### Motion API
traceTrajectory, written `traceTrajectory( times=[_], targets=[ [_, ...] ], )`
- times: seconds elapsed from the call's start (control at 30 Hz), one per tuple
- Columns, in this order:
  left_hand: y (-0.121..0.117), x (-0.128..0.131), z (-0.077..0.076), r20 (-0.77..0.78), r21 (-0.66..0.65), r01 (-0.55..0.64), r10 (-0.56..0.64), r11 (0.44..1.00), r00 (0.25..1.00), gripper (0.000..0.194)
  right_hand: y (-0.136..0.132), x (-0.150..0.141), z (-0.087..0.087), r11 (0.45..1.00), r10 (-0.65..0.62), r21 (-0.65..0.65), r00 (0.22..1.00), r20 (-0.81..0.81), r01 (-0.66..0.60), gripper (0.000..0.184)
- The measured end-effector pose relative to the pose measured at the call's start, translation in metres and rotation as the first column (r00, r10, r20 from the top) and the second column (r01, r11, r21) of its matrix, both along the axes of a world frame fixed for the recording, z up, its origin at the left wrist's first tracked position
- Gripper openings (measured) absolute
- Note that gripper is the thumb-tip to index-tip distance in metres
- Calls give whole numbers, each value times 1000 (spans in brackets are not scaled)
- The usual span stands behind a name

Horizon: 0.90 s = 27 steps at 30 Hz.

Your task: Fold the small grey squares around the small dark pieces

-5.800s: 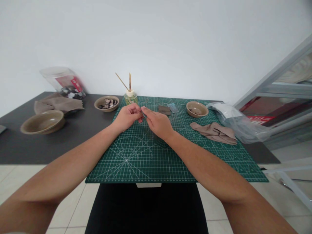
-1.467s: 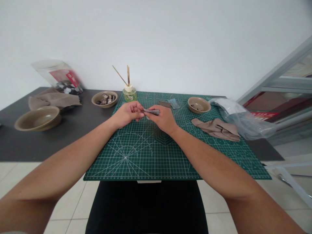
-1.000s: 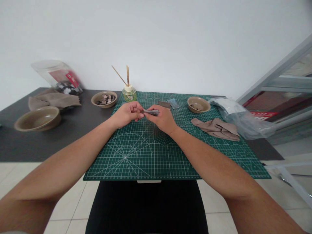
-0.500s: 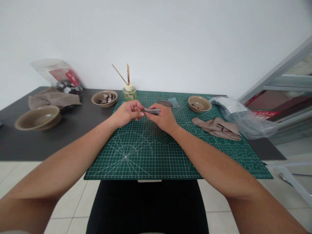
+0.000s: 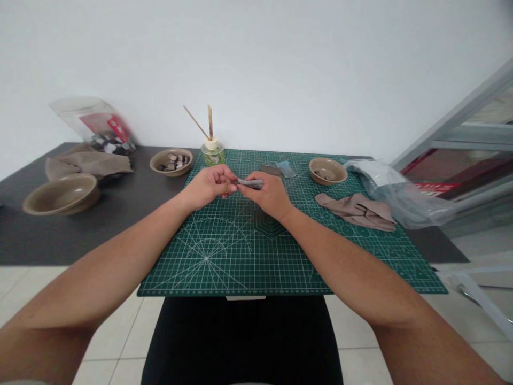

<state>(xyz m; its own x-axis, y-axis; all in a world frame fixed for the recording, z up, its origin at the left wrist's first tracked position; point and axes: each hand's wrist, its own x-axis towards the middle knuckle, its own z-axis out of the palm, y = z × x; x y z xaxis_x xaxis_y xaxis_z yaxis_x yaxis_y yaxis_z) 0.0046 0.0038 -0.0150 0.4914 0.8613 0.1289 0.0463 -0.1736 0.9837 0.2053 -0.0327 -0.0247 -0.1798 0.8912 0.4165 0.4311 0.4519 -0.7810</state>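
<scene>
My right hand [image 5: 266,193] is closed round a folded grey strip [image 5: 251,183], which could be cloth or abrasive paper. The strip's narrow end points left, toward the fingertips of my left hand [image 5: 214,187]. That hand is closed in a pinch, thumb against fingers, and meets the strip's tip; whatever small thing lies between its fingers is hidden. Both hands are held together above the green cutting mat [image 5: 224,275]. Just beyond them on the mat lie a flat brown-grey rectangle [image 5: 271,170] and a small light-blue packet [image 5: 286,169].
Left of the mat stand a bowl of dark-and-pale small pieces [image 5: 171,163], a larger bowl [image 5: 62,195], a brown cloth [image 5: 92,162] and a clear bag [image 5: 94,120]. A reed diffuser [image 5: 213,152] is at the back. Rightward are another bowl [image 5: 327,171], a crumpled cloth [image 5: 356,211] and plastic wrap [image 5: 404,195].
The folded grey strip sits at a very slightly different angle between my hands. Otherwise the hands and the objects keep their places.
</scene>
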Motion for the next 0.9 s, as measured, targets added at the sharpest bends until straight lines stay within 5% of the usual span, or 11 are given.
traceTrajectory(
  times=[0.9],
  targets=[
    [2, 0, -2, 12, -7, 6, -5, 1000, 1000, 33, 3, -1, -4, 997, 79, 10, 992, -94, -78, 20]
  ],
)
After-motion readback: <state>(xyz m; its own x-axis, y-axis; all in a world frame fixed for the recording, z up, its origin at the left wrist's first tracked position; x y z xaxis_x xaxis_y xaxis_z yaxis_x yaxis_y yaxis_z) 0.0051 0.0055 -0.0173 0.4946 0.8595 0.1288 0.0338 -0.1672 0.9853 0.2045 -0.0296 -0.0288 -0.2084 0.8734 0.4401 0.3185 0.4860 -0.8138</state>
